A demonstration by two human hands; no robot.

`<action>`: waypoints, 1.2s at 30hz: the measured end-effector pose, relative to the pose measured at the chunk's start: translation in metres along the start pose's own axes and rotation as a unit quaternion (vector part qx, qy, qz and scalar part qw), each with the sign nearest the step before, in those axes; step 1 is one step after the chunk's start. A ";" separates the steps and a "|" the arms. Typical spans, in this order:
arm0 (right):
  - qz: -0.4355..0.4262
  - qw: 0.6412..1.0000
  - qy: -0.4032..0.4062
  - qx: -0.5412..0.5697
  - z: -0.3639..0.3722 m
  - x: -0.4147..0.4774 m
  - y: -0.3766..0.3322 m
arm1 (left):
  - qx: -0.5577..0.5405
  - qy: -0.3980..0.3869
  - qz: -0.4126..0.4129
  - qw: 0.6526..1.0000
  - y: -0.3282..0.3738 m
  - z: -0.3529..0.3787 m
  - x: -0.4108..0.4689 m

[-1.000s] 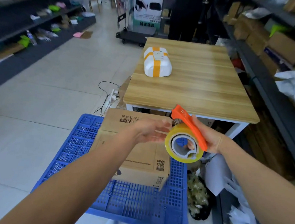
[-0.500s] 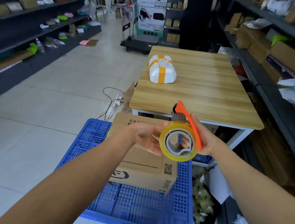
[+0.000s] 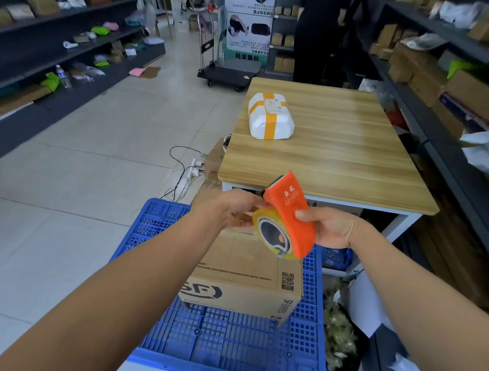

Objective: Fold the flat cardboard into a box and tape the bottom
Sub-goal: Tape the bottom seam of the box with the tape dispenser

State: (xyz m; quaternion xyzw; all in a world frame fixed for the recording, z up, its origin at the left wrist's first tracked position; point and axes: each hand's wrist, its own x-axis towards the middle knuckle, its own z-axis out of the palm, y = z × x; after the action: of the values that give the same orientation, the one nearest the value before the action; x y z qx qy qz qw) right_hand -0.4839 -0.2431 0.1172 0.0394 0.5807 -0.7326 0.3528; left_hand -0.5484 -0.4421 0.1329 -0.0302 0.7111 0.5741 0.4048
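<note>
A folded-up brown cardboard box (image 3: 245, 276) stands on a blue plastic pallet (image 3: 225, 342), closed flaps facing up. Above it my right hand (image 3: 327, 230) grips an orange tape dispenser (image 3: 289, 215) with a yellowish tape roll (image 3: 266, 231); its toothed blade points up and away. My left hand (image 3: 238, 211) reaches to the roll's left side, fingers curled at the tape's edge; whether they pinch the tape end is partly hidden behind the dispenser.
A wooden table (image 3: 357, 153) stands beyond the pallet with a white parcel (image 3: 270, 115) banded in orange tape. Shelves of boxes line both sides. A person in dark clothes (image 3: 316, 33) stands at the back beside a hand cart (image 3: 228, 73). Cables (image 3: 186, 169) lie on the floor.
The dispenser has turned so its orange back faces me instead of the roll's open side. My left hand has closed in on the roll's edge. The view has tilted slightly upward.
</note>
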 end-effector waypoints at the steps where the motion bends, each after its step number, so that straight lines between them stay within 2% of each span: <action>1: -0.011 1.000 0.010 0.025 0.001 0.000 -0.002 | -0.007 0.002 0.000 1.000 0.003 -0.002 -0.001; 7: -0.091 0.986 0.127 0.055 0.008 0.013 -0.022 | -0.051 -0.010 0.019 0.998 0.021 -0.009 -0.002; 12: -0.142 0.973 0.171 0.062 0.014 0.021 -0.032 | -0.111 -0.026 0.055 0.992 0.018 -0.028 0.008; 14: -0.145 0.966 0.203 0.063 0.015 0.023 -0.033 | -0.116 0.012 0.068 0.991 0.009 -0.040 0.014; 17: -0.107 0.962 0.252 0.017 0.018 0.028 -0.028 | 0.027 0.107 0.062 0.992 -0.012 -0.055 0.029; 20: -0.078 0.958 0.276 0.007 0.021 0.036 -0.018 | 0.163 0.209 0.043 0.963 -0.035 -0.066 0.040; 24: -0.046 0.954 0.295 0.009 0.026 0.049 -0.005 | 0.270 0.308 -0.101 0.907 -0.069 -0.093 0.054; 26: -0.046 0.947 0.317 0.001 0.028 0.055 -0.003 | 0.262 0.286 -0.130 0.912 -0.084 -0.105 0.059; 29: -0.059 0.925 0.375 -0.016 0.025 0.063 0.000 | 0.206 0.238 -0.113 0.943 -0.098 -0.109 0.058; 31: -0.068 0.909 0.412 -0.013 0.021 0.065 0.003 | 0.162 0.234 -0.101 0.953 -0.103 -0.109 0.061; 33: -0.076 0.892 0.446 -0.011 0.017 0.066 0.007 | 0.142 0.246 -0.100 0.954 -0.103 -0.108 0.064; 36: -0.089 0.872 0.481 -0.009 0.011 0.066 0.014 | 0.178 0.265 -0.118 0.940 -0.100 -0.109 0.068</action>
State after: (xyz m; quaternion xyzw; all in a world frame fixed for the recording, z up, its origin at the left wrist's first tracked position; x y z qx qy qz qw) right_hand -0.5217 -0.2855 0.0782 0.3318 0.6863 -0.6462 -0.0369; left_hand -0.6020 -0.5390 0.0132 -0.1922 0.8746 0.3574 0.2652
